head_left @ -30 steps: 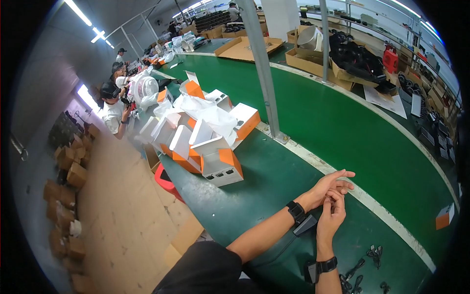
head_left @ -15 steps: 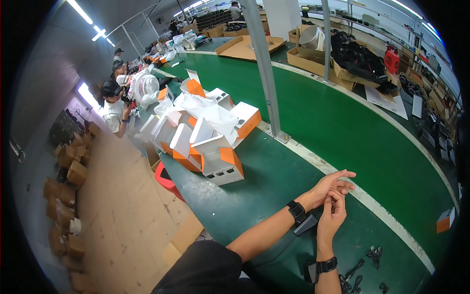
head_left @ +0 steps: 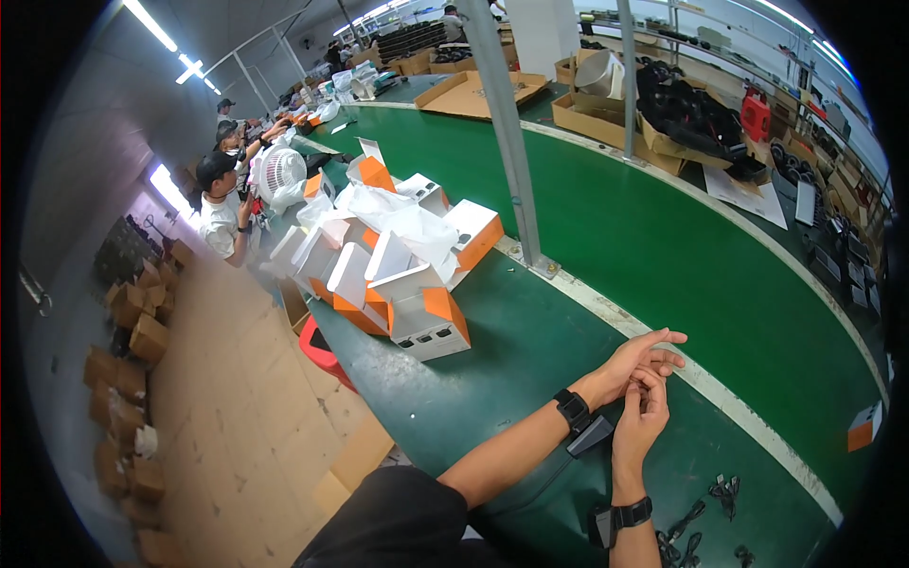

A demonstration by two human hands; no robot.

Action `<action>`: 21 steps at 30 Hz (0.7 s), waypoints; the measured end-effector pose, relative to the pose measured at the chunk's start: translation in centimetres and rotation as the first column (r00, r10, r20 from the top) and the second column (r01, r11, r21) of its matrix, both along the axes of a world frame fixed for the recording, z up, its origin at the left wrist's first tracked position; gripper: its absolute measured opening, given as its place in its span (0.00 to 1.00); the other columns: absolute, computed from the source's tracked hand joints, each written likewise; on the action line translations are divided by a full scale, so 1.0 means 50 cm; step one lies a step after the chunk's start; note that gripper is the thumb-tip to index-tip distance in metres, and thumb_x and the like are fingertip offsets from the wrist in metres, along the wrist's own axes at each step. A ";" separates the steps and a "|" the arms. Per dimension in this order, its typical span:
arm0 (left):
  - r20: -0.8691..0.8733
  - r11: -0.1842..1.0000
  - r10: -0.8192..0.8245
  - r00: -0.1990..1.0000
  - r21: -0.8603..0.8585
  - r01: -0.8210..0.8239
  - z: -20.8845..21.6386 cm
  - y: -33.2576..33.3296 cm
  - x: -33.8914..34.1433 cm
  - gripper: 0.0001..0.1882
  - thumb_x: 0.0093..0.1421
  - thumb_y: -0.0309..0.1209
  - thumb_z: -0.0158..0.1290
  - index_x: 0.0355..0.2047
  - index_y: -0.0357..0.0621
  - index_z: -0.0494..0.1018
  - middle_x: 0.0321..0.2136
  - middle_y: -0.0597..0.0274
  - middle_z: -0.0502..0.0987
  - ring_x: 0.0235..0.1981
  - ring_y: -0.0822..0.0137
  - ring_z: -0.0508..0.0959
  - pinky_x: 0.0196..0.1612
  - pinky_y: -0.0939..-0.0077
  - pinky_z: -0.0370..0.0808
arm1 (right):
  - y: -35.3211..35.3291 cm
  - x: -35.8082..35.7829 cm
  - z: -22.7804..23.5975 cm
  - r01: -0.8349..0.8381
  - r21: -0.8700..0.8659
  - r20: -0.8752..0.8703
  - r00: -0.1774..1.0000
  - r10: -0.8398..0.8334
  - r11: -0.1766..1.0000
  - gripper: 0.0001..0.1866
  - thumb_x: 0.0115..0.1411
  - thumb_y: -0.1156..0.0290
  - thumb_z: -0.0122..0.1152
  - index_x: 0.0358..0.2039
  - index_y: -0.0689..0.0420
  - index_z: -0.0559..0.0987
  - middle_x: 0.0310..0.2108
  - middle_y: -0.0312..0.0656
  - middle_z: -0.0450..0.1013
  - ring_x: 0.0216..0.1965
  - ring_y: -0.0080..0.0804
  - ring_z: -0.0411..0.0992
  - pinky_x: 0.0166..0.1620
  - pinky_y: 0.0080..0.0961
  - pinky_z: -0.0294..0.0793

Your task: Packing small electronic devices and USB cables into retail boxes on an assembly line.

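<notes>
My left hand (head_left: 627, 365) is held out over the edge of the green bench (head_left: 511, 369), its fingers stretched toward the belt. Just below it, my right hand (head_left: 642, 418) has its fingers bent inward and pressed against the left palm and fingers. Whether something small sits between them is hidden. Each wrist wears a black strap with a dark block: the left strap (head_left: 573, 410) and the right strap (head_left: 632, 512). Several bundled black cables (head_left: 724, 494) lie to the right of my right forearm.
Opened white-and-orange boxes (head_left: 431, 327) and a white plastic bag (head_left: 407, 218) are piled ahead. A metal post (head_left: 516, 161) rises beside the green belt (head_left: 625, 227). Co-workers (head_left: 222, 213) sit at the far left near a white fan (head_left: 281, 172). A red bin (head_left: 325, 355) stands below the bench.
My hands keep the same pose. At the far left, a co-worker's arm now reaches out over the bench, and the nearest co-worker's head has shifted slightly.
</notes>
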State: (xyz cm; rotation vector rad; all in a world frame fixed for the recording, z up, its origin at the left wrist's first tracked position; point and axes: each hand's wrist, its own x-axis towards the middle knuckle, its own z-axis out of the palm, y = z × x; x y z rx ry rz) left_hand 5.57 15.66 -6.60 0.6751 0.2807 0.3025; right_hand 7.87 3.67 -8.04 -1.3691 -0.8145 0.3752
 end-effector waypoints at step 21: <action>0.003 1.000 0.008 1.000 -0.007 -0.008 0.000 0.000 0.000 0.30 0.77 0.54 0.45 0.67 0.45 0.66 0.41 0.61 0.78 0.26 0.78 0.73 0.22 0.88 0.70 | 0.000 0.001 -0.002 -0.015 0.006 -0.010 1.000 0.015 1.000 0.08 0.70 0.83 0.52 0.46 0.67 0.79 0.47 0.40 0.76 0.46 0.24 0.75 0.50 0.22 0.74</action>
